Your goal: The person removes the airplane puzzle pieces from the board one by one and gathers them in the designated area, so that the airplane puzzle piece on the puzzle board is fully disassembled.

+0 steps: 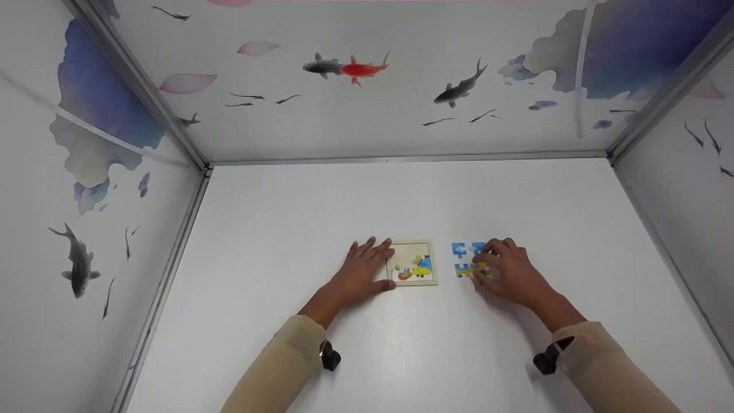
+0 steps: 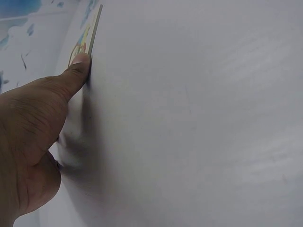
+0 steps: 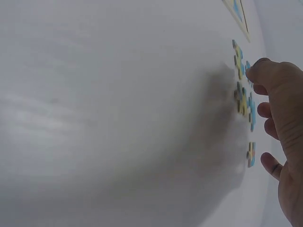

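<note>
The left hand is spread with fingers extended, fingertips and thumb resting on the left side of a square wooden puzzle tray that lies flat on the white counter. Inside the tray, pieces form part of a yellow, blue and orange picture along the bottom and right side, while the upper left shows pale base; I cannot count the fitted pieces. To the tray's right, the right hand bends over the loose puzzle pieces; whether it grasps one I cannot tell. In the head view four loose pieces show at least in part, two above and two below; the right hand blocks the rest of that area. One black wrist device sits at each of two beige sleeves. Three walls enclose the counter, the back wall bearing one red fish.
</note>
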The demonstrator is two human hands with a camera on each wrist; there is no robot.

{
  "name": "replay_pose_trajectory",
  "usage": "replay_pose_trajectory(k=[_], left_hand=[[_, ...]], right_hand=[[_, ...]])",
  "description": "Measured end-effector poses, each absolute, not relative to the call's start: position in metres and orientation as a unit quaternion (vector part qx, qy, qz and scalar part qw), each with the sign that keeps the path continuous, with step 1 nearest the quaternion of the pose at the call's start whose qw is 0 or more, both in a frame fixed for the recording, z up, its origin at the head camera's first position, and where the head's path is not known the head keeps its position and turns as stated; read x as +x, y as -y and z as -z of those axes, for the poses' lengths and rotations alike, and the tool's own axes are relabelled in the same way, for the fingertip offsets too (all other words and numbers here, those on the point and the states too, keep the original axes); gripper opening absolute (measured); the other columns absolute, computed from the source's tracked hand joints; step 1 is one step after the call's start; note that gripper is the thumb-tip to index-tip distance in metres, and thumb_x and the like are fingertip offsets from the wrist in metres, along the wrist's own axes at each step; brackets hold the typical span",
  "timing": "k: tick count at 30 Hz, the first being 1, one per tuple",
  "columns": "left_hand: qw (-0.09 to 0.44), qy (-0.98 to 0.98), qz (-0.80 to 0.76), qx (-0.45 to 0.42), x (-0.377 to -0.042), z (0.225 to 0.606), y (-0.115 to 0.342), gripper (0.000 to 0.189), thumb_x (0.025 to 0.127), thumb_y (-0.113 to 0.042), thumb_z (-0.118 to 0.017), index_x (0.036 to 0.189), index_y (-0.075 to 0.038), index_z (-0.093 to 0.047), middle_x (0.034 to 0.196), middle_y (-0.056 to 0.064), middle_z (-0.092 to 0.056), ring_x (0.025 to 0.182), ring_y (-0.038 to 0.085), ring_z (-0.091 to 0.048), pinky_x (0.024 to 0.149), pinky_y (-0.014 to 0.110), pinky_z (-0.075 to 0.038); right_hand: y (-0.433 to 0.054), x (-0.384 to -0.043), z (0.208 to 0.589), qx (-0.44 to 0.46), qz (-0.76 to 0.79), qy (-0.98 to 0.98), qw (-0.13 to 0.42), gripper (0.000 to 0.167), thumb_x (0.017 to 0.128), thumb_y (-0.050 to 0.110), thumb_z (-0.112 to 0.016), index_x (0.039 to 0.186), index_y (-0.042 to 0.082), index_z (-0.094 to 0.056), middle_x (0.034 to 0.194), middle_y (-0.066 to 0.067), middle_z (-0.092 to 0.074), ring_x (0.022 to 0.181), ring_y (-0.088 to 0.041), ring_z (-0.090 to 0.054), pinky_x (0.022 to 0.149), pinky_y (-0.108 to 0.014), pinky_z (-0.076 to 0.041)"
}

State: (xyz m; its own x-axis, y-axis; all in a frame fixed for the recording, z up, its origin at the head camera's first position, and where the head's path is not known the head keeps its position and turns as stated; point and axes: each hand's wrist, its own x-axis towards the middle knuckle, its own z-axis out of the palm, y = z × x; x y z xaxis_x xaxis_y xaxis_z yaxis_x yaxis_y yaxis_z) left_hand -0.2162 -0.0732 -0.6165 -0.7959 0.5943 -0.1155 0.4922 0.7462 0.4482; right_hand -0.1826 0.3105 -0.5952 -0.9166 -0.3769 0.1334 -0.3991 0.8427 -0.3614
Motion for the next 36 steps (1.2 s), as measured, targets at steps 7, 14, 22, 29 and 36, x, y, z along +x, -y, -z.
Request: replay_pose_trajectory(k=[7,14,22,29,36], left_hand=[[0.129,-0.927,-0.203,0.288,-0.214,0.617,0.075,0.084,0.107,-0.061,-0.064,0.174,-0.019,-0.036,0.184,-0.004,-0.021,0.172,0.028,-0.010,0.137,0.058,-0.005],[0.125,-0.923,-0.212,0.297,-0.212,0.616,0.075,0.082,0.107,-0.058,-0.065,0.172,-0.016,-0.039,0.183,-0.001,-0.024,0.171,0.031,-0.013,0.136,0.061,-0.008],[0.122,-0.923,-0.210,0.299,-0.214,0.616,0.074,0.083,0.107,-0.060,-0.064,0.173,-0.018,-0.038,0.183,-0.002,-0.023,0.171,0.030,-0.012,0.136,0.060,-0.006],[0.120,-0.922,-0.211,0.302,-0.215,0.617,0.073,0.082,0.107,-0.060,-0.064,0.173,-0.018,-0.038,0.183,-0.002,-0.023,0.171,0.029,-0.012,0.136,0.059,-0.006],[0.116,-0.924,-0.211,0.297,-0.215,0.618,0.075,0.082,0.107,-0.059,-0.065,0.173,-0.018,-0.038,0.183,-0.003,-0.023,0.171,0.029,-0.012,0.136,0.058,-0.006]], right_hand=[[-0.269,-0.196,0.590,0.218,-0.219,0.951,0.016,0.037,0.095,0.026,-0.089,0.127,0.010,-0.081,0.128,-0.007,-0.066,0.120,-0.032,-0.054,0.101,-0.059,-0.048],[-0.230,-0.209,0.596,0.249,-0.219,0.943,-0.015,0.041,0.098,0.032,-0.086,0.133,0.012,-0.078,0.130,-0.007,-0.065,0.119,-0.031,-0.053,0.098,-0.063,-0.048],[-0.213,-0.218,0.598,0.262,-0.198,0.944,-0.029,0.034,0.099,0.029,-0.086,0.129,0.015,-0.079,0.129,-0.008,-0.062,0.116,-0.032,-0.052,0.095,-0.063,-0.047],[-0.207,-0.218,0.596,0.246,-0.191,0.949,-0.055,0.030,0.100,0.025,-0.085,0.127,0.014,-0.078,0.129,-0.008,-0.061,0.118,-0.033,-0.051,0.097,-0.064,-0.047],[-0.206,-0.219,0.596,0.242,-0.183,0.951,-0.049,0.032,0.098,0.027,-0.087,0.127,0.018,-0.076,0.129,-0.006,-0.062,0.119,-0.032,-0.053,0.099,-0.064,-0.048]])
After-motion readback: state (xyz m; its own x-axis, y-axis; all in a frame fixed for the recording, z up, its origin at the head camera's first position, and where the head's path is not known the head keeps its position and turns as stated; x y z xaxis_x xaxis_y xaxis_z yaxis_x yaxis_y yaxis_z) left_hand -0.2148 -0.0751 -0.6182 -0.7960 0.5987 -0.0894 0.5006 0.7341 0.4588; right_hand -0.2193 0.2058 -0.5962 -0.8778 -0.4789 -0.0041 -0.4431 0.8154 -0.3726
